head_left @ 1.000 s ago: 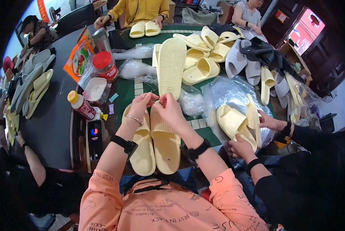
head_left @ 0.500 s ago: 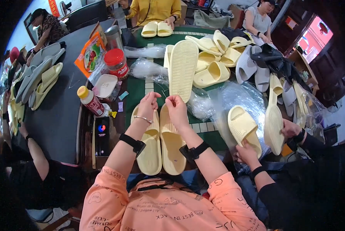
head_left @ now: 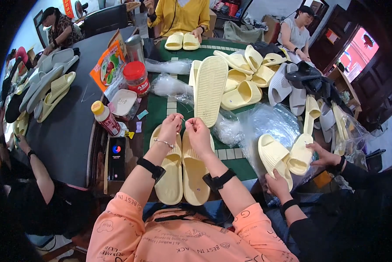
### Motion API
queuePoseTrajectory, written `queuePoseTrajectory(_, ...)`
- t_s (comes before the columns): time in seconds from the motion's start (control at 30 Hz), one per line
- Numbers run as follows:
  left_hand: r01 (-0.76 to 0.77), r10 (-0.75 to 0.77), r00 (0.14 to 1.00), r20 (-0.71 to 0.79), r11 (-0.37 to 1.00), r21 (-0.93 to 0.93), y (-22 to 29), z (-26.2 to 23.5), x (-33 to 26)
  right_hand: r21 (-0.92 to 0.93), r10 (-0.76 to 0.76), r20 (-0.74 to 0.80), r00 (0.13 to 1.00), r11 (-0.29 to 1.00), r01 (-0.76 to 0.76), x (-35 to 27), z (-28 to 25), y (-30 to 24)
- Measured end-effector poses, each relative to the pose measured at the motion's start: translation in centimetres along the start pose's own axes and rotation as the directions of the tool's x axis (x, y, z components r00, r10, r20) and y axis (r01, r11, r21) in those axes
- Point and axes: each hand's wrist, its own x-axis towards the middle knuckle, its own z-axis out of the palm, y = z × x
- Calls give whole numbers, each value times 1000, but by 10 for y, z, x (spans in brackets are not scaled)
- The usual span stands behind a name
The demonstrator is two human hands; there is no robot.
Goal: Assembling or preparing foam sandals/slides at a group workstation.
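Note:
A pair of pale yellow slippers, the left slipper [head_left: 169,174] and the right slipper [head_left: 197,177], lies side by side before me, open sides up. Above their toe ends my left hand [head_left: 171,127] and my right hand [head_left: 199,134] are close together, fingers pinched. Whatever fine thing is between the fingertips is too small to make out. Just beyond my right hand, a yellow slipper [head_left: 211,89] shows its ribbed sole. Beside it lies a bundle of thin clear strands [head_left: 229,129]; another bundle [head_left: 169,85] is farther left.
Yellow slippers [head_left: 242,95] and grey slippers [head_left: 281,85] are heaped ahead. Plastic bags [head_left: 270,120] lie right, where a neighbour's hands [head_left: 279,185] hold two yellow slippers. A red-lidded jar [head_left: 136,78], a yellow-capped bottle [head_left: 105,118] and a phone [head_left: 117,158] stand or lie left.
My hands stay pinched over the pair, fingertips slightly farther apart. On the right, the neighbour has brought a second slipper down against the first. The whole view has shifted a little.

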Motion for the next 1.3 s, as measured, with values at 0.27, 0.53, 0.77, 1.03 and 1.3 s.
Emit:
queuePoseTrajectory(0.27,-15,15,1000,-13,1000,-4,0,0,-4,25,-10,-29,1000,1000,11,-1,1,3)
queuePoseTrajectory(0.53,10,-3,997,71,995,-102,4,0,-4,11,-15,-33,999,1000,15,0,0,5)
queuePoseTrajectory(0.77,9,4,992,127,995,-101,7,1,-7,86,4,-2,1000,996,-4,2,-1,6)
queuePoseTrajectory(1.03,-46,53,995,80,996,-82,1,-2,-8,122,47,-24,999,992,-44,0,3,12)
queuePoseTrajectory(1.3,-103,102,995,11,994,44,3,-5,-3,102,-63,-27,998,993,65,5,4,2)
